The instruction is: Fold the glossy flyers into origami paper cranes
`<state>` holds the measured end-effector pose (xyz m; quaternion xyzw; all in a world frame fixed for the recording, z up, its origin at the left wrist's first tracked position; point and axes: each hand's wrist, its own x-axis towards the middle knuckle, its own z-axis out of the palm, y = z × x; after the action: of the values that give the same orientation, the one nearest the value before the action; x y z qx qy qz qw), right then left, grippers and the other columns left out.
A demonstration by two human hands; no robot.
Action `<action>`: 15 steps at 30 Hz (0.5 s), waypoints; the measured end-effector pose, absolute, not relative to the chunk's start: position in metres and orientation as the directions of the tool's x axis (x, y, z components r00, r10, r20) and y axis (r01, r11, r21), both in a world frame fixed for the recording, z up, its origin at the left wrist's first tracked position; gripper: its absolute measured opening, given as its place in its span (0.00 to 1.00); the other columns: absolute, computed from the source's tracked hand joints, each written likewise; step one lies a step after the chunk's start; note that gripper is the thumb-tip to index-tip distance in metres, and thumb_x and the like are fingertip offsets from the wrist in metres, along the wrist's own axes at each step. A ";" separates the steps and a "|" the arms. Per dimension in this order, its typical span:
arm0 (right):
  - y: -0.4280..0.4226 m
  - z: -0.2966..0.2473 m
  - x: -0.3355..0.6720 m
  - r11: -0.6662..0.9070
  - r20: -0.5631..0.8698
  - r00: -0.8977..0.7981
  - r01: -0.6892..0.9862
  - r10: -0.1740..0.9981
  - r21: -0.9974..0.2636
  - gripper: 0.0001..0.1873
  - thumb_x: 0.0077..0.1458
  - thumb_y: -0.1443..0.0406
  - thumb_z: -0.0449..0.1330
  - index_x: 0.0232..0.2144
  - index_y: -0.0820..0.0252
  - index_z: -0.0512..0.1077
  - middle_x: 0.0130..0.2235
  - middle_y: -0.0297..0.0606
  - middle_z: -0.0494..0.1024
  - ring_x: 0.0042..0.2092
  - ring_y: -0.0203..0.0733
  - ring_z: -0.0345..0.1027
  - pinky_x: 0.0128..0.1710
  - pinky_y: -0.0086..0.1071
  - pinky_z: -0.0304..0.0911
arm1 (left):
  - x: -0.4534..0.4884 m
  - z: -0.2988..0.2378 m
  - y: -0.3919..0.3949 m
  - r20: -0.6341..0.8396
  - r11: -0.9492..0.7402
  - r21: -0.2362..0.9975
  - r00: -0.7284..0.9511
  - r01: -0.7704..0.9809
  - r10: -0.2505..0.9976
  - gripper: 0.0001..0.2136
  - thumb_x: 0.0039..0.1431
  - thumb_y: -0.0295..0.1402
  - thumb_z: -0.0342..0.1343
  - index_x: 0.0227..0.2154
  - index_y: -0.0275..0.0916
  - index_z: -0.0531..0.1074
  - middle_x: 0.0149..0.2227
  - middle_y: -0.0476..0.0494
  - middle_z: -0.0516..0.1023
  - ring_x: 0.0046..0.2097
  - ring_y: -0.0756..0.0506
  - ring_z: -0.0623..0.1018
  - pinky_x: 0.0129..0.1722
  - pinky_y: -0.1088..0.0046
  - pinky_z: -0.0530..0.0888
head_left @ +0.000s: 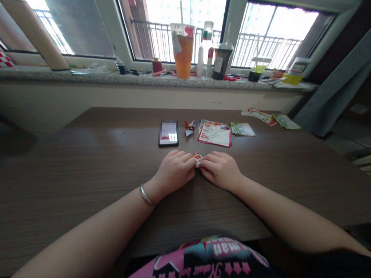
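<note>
White-and-red paper slip: small, folded, between the two hands, just above or on the surface (can't tell which).
Left hand: fingers curled in, pinching the slip's left side.
Right hand: fingers curved in, pinching the slip's right side, knuckles up.
Wrist: thin silver bangle on the left.
Surface: dark brown wood-grain surface, under both forearms.
Nearby: black smartphone, up and left of the hands; small folded red-and-white paper pieces; red-and-white printed leaflets just ahead of the hands.
Risk: slip is tiny and mostly hidden by fingers, so uneven pressure could crease or tear it (thin paper).
Risk: a loosened pinch could drop it among the leaflets, where it would be hard to spot.
</note>
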<state>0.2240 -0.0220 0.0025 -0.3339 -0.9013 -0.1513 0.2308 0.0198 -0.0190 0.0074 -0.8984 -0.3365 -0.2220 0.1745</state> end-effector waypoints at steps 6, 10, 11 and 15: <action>-0.021 0.003 0.227 0.725 0.529 -0.653 0.682 0.542 0.099 0.11 0.62 0.63 0.51 0.33 0.57 0.73 0.35 0.37 0.77 0.37 0.40 0.65 0.36 0.33 0.56 | 0.016 0.011 -0.018 0.493 -0.704 -0.184 0.684 0.686 0.538 0.03 0.56 0.29 0.53 0.28 0.40 0.69 0.30 0.47 0.74 0.34 0.45 0.71 0.36 0.65 0.64; -0.020 0.002 0.229 0.719 0.526 -0.646 0.690 0.554 0.090 0.11 0.62 0.63 0.52 0.33 0.57 0.73 0.35 0.37 0.77 0.37 0.40 0.65 0.36 0.33 0.56 | 0.014 0.013 -0.016 0.486 -0.701 -0.190 0.686 0.688 0.542 0.02 0.56 0.29 0.53 0.29 0.40 0.69 0.31 0.47 0.74 0.34 0.45 0.71 0.37 0.65 0.64; -0.020 0.002 0.229 0.716 0.526 -0.643 0.693 0.557 0.089 0.11 0.62 0.63 0.52 0.33 0.57 0.73 0.35 0.37 0.77 0.37 0.40 0.65 0.37 0.33 0.57 | 0.013 0.013 -0.016 0.485 -0.703 -0.194 0.690 0.684 0.537 0.02 0.56 0.29 0.53 0.30 0.40 0.70 0.31 0.47 0.74 0.34 0.45 0.71 0.38 0.66 0.64; -0.018 0.002 0.230 0.699 0.532 -0.623 0.710 0.573 0.079 0.11 0.61 0.63 0.52 0.32 0.57 0.74 0.36 0.37 0.77 0.37 0.40 0.65 0.37 0.33 0.57 | 0.011 0.013 -0.014 0.484 -0.699 -0.219 0.697 0.681 0.529 0.02 0.56 0.28 0.53 0.31 0.40 0.70 0.31 0.47 0.74 0.34 0.45 0.70 0.38 0.66 0.64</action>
<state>0.2296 -0.0183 0.0023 -0.3607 -0.8897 -0.1421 0.2412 0.0106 -0.0137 0.0125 -0.9005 -0.3360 -0.1960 0.1945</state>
